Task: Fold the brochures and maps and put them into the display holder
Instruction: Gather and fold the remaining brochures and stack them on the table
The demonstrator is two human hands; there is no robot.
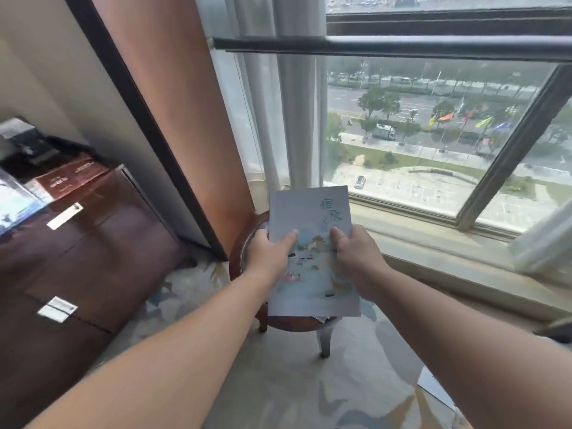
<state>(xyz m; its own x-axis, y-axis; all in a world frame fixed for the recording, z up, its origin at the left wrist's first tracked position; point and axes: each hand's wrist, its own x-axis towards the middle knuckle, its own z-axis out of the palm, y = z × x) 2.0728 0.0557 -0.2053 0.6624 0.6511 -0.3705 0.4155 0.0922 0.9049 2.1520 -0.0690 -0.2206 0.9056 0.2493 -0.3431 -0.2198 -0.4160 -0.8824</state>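
Observation:
A pale blue-grey brochure (309, 212) with green characters and a painted scene is held flat over a small round wooden table (238, 252) by the window. My left hand (269, 252) grips its left edge, thumb on the cover. My right hand (356, 258) grips the right side, thumb on top as well. A corner of other paper (322, 319) peeks out beneath the brochure's near edge. No display holder can be made out with certainty.
A dark wooden cabinet (93, 243) stands at the left, carrying red-brown leaflets (71, 176), a black device (24, 140) and blue printed sheets (15, 205). An orange curtain (185, 119) hangs behind the table. The window sill (433, 243) runs to the right.

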